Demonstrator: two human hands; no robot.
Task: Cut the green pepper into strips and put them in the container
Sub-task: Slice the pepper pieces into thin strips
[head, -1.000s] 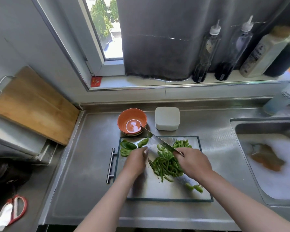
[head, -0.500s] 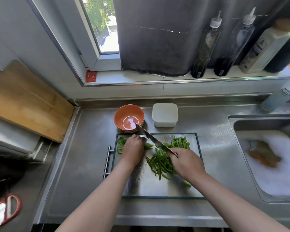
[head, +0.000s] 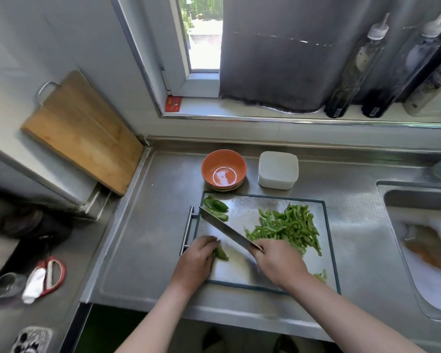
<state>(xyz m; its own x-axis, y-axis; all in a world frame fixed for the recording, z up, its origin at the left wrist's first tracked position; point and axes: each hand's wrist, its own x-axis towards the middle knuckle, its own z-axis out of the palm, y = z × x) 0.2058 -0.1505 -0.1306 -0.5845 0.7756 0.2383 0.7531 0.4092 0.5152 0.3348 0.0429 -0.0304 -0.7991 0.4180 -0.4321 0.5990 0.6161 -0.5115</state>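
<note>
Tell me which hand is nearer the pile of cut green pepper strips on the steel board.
Right. The right hand, gripping the steel knife, sits at the near edge of the green pepper strips; the left hand holds a green pepper piece farther left.

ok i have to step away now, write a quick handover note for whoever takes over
Left hand holds a pepper piece on the cutting board, near its left edge. Right hand grips the knife, blade pointing at the far left corner.
Done: a pile of strips lies on the board's right half.
Left: cut the held piece and the uncut pieces at the far left corner, then move all strips over. The orange bowl holds no pepper; the white container sits beside it, beyond the board.
</note>
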